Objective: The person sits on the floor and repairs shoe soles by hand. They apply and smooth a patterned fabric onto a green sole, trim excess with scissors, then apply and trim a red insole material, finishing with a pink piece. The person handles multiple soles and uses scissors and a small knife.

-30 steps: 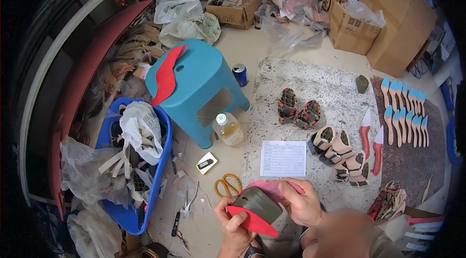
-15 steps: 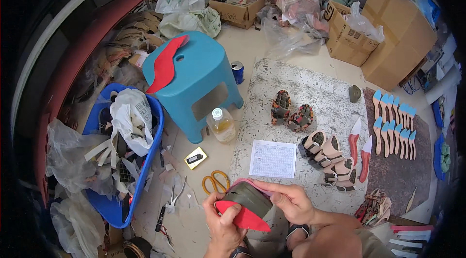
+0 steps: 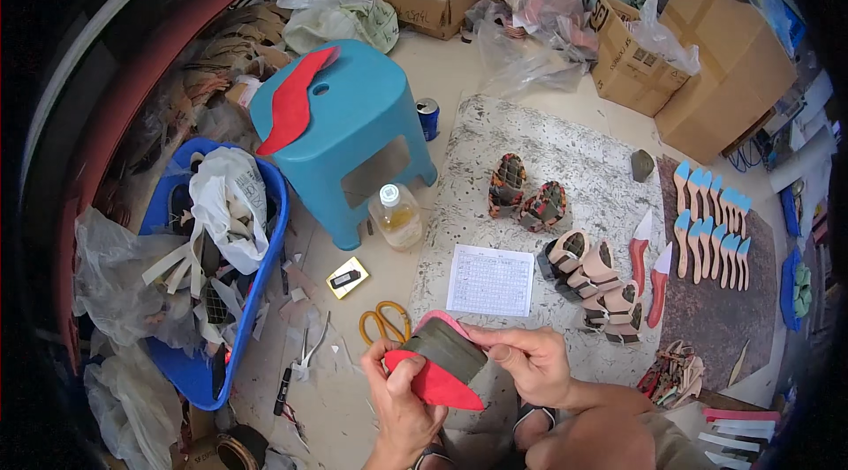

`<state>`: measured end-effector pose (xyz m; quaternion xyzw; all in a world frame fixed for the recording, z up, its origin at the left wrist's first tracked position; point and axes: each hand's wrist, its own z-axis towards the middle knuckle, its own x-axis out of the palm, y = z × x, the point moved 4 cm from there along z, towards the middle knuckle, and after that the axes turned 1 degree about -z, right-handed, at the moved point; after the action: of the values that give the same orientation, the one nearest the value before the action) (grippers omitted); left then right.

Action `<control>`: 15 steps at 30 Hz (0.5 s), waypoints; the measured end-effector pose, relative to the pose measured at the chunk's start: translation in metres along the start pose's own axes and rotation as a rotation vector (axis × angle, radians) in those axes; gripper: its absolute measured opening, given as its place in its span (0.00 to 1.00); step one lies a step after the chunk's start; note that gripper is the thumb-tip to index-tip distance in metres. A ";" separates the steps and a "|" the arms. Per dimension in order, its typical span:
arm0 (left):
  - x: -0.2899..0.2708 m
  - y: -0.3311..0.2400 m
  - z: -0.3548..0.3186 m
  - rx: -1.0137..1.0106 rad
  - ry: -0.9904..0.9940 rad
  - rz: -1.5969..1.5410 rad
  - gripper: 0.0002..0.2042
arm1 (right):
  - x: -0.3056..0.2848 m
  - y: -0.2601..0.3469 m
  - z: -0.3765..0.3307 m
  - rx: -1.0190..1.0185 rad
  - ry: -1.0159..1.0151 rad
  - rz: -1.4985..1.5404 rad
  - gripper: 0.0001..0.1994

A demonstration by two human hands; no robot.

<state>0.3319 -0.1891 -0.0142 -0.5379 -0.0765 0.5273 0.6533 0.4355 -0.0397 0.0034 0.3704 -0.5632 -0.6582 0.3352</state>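
- Left hand (image 3: 402,404) and right hand (image 3: 528,362) both clamped on red-soled, olive-topped shoe piece (image 3: 439,366), fingers closed around its edges.
- Held just below orange-handled scissors (image 3: 383,322).
- White printed paper sheet (image 3: 491,280) just right of scissors, on speckled mat (image 3: 539,161).

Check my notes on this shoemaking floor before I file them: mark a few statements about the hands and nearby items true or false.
1. Both hands, left hand and right hand, hold the red-soled shoe piece. True.
2. The yellow-handled scissors lie on the blue stool. False: they lie on the floor, just above the hands.
3. A red sole piece rests on the blue stool. True.
4. The plastic bottle lies tipped over. False: it stands upright beside the stool.
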 end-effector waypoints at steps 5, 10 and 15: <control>-0.002 -0.002 0.001 -0.018 0.007 0.015 0.38 | 0.003 0.006 0.002 -0.191 0.085 -0.096 0.17; 0.000 0.011 -0.003 -0.041 -0.064 -0.025 0.37 | 0.006 0.022 0.002 -0.373 0.136 -0.254 0.20; -0.004 0.027 -0.005 -0.254 -0.141 -0.257 0.30 | -0.001 0.011 -0.004 -0.386 0.213 0.024 0.33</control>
<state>0.3174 -0.1990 -0.0361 -0.5635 -0.2564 0.4620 0.6351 0.4396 -0.0417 0.0141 0.3603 -0.3925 -0.7069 0.4652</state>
